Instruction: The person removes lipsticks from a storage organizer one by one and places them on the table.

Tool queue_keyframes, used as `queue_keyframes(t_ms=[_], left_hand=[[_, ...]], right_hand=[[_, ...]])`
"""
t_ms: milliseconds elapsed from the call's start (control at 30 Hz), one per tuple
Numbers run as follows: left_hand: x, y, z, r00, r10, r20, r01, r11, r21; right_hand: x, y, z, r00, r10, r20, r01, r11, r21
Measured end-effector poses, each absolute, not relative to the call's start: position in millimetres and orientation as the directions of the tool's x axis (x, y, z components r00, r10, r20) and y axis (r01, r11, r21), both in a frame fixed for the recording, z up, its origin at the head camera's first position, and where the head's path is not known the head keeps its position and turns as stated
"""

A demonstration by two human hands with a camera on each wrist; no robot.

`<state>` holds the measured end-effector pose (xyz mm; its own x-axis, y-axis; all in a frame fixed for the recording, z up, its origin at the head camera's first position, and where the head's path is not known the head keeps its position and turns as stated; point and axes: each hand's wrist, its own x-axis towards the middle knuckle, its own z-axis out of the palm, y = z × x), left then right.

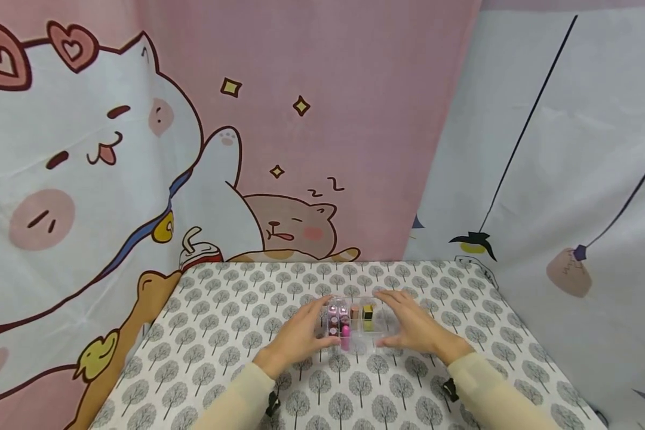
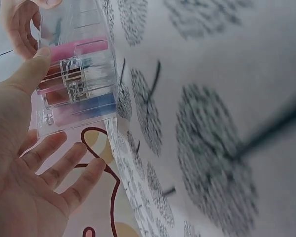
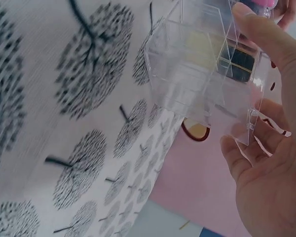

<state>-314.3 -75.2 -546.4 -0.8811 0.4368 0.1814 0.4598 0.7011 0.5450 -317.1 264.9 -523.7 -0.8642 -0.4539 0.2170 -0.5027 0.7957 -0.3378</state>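
Observation:
A clear plastic cosmetics organizer (image 1: 361,344) stands on the cloth-covered table, between the two hands. My left hand (image 1: 300,332) holds its left side, thumb at the near edge and fingers toward the back; in the left wrist view several fingers spread loosely behind it. On the opposite side my right hand (image 1: 418,327) holds it likewise, thumb near, fingertips at the far corner. Inside, the left compartments contain several lip gloss tubes (image 2: 76,79) and a bright pink tube (image 1: 346,331). Farther right are a peach-coloured item (image 1: 355,312) and a black-and-gold square-topped item (image 3: 235,64).
The tablecloth (image 1: 204,382) is white with grey tree prints. Behind the table hangs a pink and white curtain (image 1: 365,119) with cartoon animals, which also runs along the right side. Dark straps show at both wrists.

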Motion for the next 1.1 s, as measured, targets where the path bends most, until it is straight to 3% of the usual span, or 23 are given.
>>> queue_keyframes(t_ms=[300,533,733,1100], left_hand=[[-307.7,-109.1,-542.3,-0.893,0.421,0.161,0.431,0.694,0.577],[-300.1,-126.5,-546.5,-0.872,0.443,0.208,0.480,0.695,0.535],[-294.2,-130.7,-539.4,-0.880,0.424,0.214,0.469,0.700,0.539],[-299.8,-126.0,-524.5,-0.854,0.471,0.223,0.519,0.728,0.449]], right_hand=[[-314.1,247.0,-517.0,-0.873,-0.470,0.133,-0.481,0.779,-0.403],[-315.8,239.5,-514.9,-0.832,-0.524,0.183,-0.550,0.733,-0.400],[-316.0,229.2,-516.9,-0.807,-0.566,0.166,-0.579,0.705,-0.409],[-313.9,226.5,-518.6,-0.833,-0.535,0.142,-0.538,0.726,-0.428]])
